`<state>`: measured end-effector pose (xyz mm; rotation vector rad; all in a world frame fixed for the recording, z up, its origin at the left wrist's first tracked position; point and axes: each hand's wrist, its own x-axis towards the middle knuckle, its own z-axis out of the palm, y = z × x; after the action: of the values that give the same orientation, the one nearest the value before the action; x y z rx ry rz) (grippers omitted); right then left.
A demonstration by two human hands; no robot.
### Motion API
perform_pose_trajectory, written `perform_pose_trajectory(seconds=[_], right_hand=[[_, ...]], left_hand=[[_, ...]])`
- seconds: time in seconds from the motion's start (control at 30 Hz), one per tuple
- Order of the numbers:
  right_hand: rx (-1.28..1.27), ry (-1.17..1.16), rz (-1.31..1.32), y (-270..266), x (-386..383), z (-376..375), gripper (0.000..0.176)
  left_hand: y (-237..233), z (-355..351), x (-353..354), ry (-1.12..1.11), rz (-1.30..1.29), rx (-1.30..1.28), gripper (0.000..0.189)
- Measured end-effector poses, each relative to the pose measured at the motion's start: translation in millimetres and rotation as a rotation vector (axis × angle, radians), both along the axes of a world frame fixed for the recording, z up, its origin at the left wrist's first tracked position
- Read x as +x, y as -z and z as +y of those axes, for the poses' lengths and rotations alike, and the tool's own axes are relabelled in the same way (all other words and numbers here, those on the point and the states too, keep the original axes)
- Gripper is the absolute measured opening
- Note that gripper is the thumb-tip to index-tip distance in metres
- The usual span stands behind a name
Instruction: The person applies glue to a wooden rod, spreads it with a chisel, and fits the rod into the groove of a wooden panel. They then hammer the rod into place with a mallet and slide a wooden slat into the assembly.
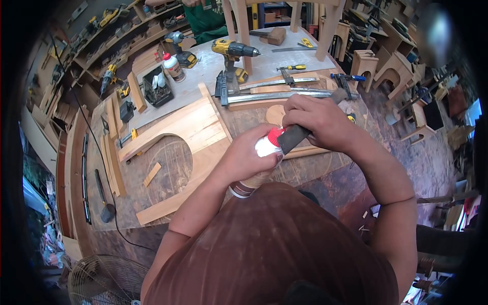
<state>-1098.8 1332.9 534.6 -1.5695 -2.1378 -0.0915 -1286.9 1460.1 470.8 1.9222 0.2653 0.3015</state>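
My left hand is wrapped round a glue bottle with a white top and red cap, tilted over my lap. In my right hand is a dark flat-bladed tool, its blade against the red cap. What looks like the end of its handle shows beyond my knuckles. Just past the cap lies a round wooden disc, partly hidden by my right hand. An arched wooden panel rests on the bench to the left of my hands.
Bar clamps lie across wood beyond my hands. A yellow drill, another glue bottle and a black tray stand farther back. A person in green is across the bench. A fan stands at lower left.
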Motion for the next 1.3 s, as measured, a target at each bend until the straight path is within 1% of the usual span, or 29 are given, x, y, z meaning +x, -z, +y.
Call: perform_pose_trajectory(seconds=[0.03, 0.1, 0.17, 0.2, 0.33, 0.37, 0.4, 0.43, 0.5, 0.53, 0.6, 0.63, 0.7, 0.73, 0.8, 0.83, 0.87, 0.93, 0.97, 1.03, 1.07, 1.13, 1.17, 1.23, 1.27, 1.3], right_hand=[[-0.001, -0.002, -0.001, -0.4, 0.8, -0.3, 0.03], [-0.08, 0.004, 0.115, -1.2, 1.2, -1.4, 0.027], [-0.114, 0.032, 0.119, -4.5, -1.9, -3.8, 0.026], [-0.147, 0.061, 0.121, -5.1, -3.1, -5.3, 0.025], [-0.17, 0.096, 0.154, -2.9, -4.0, -7.9, 0.019], [-0.262, 0.133, 0.242, -3.5, -3.9, -8.1, 0.016], [-0.355, 0.171, 0.332, -3.2, -4.6, -8.6, 0.013], [-0.356, 0.177, 0.335, -2.5, -5.4, -9.2, 0.013], [-0.361, 0.197, 0.461, -2.2, -5.8, -9.7, 0.011], [-0.362, 0.197, 0.461, -1.4, -6.1, -10.1, 0.011], [-0.421, 0.27, 0.58, 0.9, -7.1, -11.2, 0.016], [-0.421, 0.269, 0.581, 1.1, -7.0, -11.7, 0.016], [-0.448, 0.301, 0.77, 0.2, -4.8, -13.6, 0.019], [-0.445, 0.301, 0.77, 2.4, -1.8, -14.8, 0.019], [-0.358, 0.268, 0.939, 11.8, 6.7, -17.5, 0.022], [-0.353, 0.262, 0.938, 14.0, 10.6, -18.8, 0.026], [-0.352, 0.263, 0.939, 15.8, 13.4, -20.9, 0.026], [-0.402, 0.368, 1.039, 19.4, 18.2, -24.0, 0.032], [-0.403, 0.369, 1.039, 23.2, 20.4, -24.6, 0.032], [-0.365, 0.422, 1.005, 32.3, 24.4, -25.9, 0.039], [-0.365, 0.424, 1.007, 34.7, 26.6, -26.8, 0.039], [-0.399, 0.555, 0.754, 38.9, 33.2, -27.6, 0.038], [-0.397, 0.558, 0.758, 44.4, 38.3, -26.5, 0.038], [-0.293, 0.634, 0.541, 54.9, 47.6, -24.6, 0.034], [-0.292, 0.637, 0.542, 53.7, 44.7, -24.5, 0.034], [-0.227, 0.55, 0.707, 51.0, 37.3, -22.7, 0.029]], left_hand=[[2.3, -1.3, 0.4, -0.009, -0.035, 0.031, 0.051], [2.9, -3.8, -0.8, -0.018, -0.069, 0.062, 0.048], [-2.4, -7.8, -3.8, -0.054, 0.034, 0.186, 0.048], [-5.6, -10.5, -4.9, -0.052, 0.037, 0.184, 0.048], [-6.7, -17.2, -5.8, -0.087, 0.014, 0.349, 0.051], [-5.2, -18.0, -5.5, -0.11, -0.008, 0.408, 0.052], [-4.3, -18.7, -5.7, -0.104, -0.006, 0.405, 0.052], [-3.7, -19.0, -6.1, -0.109, 0.005, 0.419, 0.052], [-2.8, -17.9, -5.7, -0.114, 0.014, 0.432, 0.052], [-2.0, -16.7, -6.0, -0.092, 0.006, 0.424, 0.053], [-1.2, -15.4, -6.7, -0.072, -0.001, 0.417, 0.054], [-1.2, -15.1, -7.0, -0.077, 0.0, 0.385, 0.053], [-2.0, -14.3, -7.1, -0.08, 0.0, 0.354, 0.051], [-1.9, -14.0, -7.7, -0.079, -0.021, 0.345, 0.051], [-1.5, -14.5, -9.6, -0.075, -0.04, 0.336, 0.05], [-1.7, -15.1, -10.4, -0.084, -0.047, 0.32, 0.05], [-1.9, -15.3, -10.7, -0.094, -0.054, 0.304, 0.05], [1.0, -13.6, -9.9, -0.091, -0.057, 0.31, 0.05], [2.1, -13.0, -9.4, -0.089, -0.06, 0.317, 0.05], [1.5, -13.2, -9.1, -0.088, -0.047, 0.314, 0.051], [1.2, -13.7, -9.2, -0.086, -0.033, 0.312, 0.052], [1.3, -15.1, -8.9, -0.09, -0.04, 0.336, 0.052], [1.0, -15.8, -8.3, -0.097, -0.049, 0.361, 0.053], [-0.1, -16.3, -7.9, -0.088, -0.038, 0.345, 0.052], [-0.8, -16.6, -7.2, -0.087, -0.028, 0.328, 0.052], [-1.6, -17.3, -6.2, -0.085, -0.027, 0.329, 0.052]])
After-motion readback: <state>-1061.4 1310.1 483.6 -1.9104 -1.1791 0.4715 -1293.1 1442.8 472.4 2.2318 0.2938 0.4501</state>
